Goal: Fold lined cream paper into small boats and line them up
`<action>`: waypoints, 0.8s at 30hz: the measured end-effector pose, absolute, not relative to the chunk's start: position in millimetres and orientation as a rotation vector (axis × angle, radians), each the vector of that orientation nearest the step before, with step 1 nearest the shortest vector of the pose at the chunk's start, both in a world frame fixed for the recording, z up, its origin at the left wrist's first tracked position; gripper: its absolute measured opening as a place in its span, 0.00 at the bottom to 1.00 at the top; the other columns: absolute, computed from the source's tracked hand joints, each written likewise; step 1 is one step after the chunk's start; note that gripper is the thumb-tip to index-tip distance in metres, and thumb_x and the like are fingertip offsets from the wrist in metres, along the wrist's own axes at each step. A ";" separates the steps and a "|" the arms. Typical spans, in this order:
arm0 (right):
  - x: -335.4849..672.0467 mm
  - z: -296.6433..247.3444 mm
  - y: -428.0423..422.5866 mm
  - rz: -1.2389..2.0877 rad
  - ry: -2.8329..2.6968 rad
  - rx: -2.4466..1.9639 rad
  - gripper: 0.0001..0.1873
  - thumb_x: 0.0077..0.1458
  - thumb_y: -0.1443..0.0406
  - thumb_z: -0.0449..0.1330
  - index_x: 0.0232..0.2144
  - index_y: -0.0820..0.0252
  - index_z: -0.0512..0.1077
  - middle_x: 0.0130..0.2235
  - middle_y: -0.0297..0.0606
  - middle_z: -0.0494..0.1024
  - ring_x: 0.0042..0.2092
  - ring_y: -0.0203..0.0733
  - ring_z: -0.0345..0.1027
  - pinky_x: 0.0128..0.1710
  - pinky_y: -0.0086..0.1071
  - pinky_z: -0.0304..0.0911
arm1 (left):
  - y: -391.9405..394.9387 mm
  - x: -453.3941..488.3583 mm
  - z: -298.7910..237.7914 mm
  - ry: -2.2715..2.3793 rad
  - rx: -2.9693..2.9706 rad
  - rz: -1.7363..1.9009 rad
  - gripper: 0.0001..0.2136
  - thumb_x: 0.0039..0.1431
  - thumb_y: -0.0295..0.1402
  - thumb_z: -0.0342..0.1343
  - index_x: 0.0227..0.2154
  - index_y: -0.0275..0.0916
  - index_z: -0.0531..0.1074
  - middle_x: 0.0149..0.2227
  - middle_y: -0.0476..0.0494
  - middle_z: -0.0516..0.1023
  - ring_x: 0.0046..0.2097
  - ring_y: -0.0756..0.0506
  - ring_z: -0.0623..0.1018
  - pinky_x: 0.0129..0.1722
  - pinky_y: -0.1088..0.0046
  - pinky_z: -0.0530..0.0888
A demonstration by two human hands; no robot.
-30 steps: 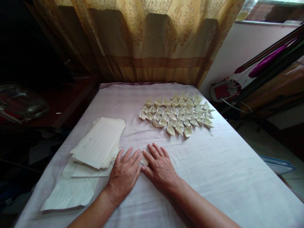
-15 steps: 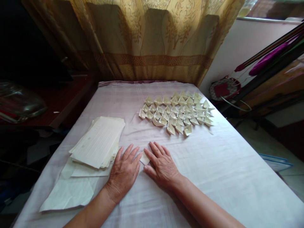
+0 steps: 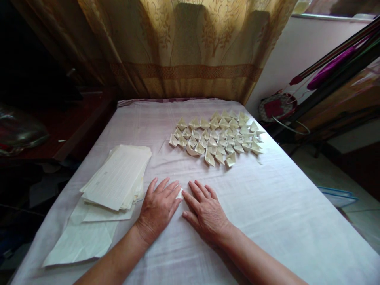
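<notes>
A small folded piece of white paper lies on the cloth-covered table, mostly hidden under the fingers of my left hand. That hand rests palm down with its fingers stretched out. My right hand is also flat and open, its index fingertip at the paper's right edge. Beyond the hands stand several folded paper boats, grouped in rough rows. To the left of my left hand is a stack of lined paper sheets, with a loose, creased sheet partly beneath it.
A pale cloth covers the table. Behind it hangs a gold patterned curtain. On the left stands a dark red cabinet. A round patterned bag hangs off the table's right side.
My left hand has shifted over the small paper, covering more of it, and less of it shows between the hands. The whole view has moved slightly.
</notes>
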State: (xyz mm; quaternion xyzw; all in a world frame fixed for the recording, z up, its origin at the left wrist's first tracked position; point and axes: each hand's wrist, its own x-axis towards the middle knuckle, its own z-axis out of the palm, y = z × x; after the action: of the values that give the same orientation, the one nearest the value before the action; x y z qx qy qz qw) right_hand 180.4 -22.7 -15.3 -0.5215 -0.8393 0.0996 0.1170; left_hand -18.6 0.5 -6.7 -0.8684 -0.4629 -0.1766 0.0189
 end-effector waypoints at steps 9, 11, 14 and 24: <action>181.4 -15.4 -25.1 0.325 -2.388 -1.533 0.26 0.61 0.56 0.59 0.61 0.50 0.66 0.66 0.45 0.61 0.67 0.55 0.52 0.63 0.53 0.50 | -13.0 -31.7 -17.5 -1.453 -2.734 -0.452 0.20 0.66 0.40 0.50 0.59 0.48 0.68 0.59 0.46 0.74 0.63 0.37 0.67 0.65 0.49 0.52; 182.7 -17.4 -25.0 0.336 -2.347 -1.517 0.25 0.61 0.59 0.58 0.60 0.53 0.66 0.65 0.46 0.63 0.66 0.54 0.53 0.63 0.53 0.50 | -13.2 -32.9 -14.6 -1.449 -2.741 -0.444 0.19 0.66 0.39 0.50 0.58 0.48 0.69 0.59 0.47 0.74 0.63 0.36 0.67 0.65 0.49 0.51; 184.8 -21.6 -24.4 0.316 -2.222 -1.492 0.24 0.61 0.63 0.56 0.59 0.61 0.67 0.63 0.50 0.66 0.65 0.53 0.55 0.62 0.51 0.54 | -12.2 -30.5 -11.1 -1.452 -2.751 -0.459 0.17 0.66 0.38 0.50 0.56 0.46 0.71 0.58 0.47 0.74 0.62 0.36 0.68 0.65 0.49 0.51; 184.1 -21.3 -24.4 0.302 -2.136 -1.471 0.18 0.59 0.67 0.56 0.52 0.58 0.72 0.59 0.47 0.70 0.62 0.52 0.59 0.60 0.50 0.56 | -6.5 -16.0 -12.6 -1.488 -2.711 -0.606 0.15 0.63 0.37 0.56 0.51 0.40 0.73 0.52 0.40 0.79 0.57 0.36 0.73 0.64 0.45 0.57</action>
State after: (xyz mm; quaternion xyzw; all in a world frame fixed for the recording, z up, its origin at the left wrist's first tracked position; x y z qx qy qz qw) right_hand 184.1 -24.4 -21.3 -0.5438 -0.7894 0.1115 0.2621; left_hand -16.0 -6.5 -12.6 -0.8603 -0.4722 -0.1923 -0.0047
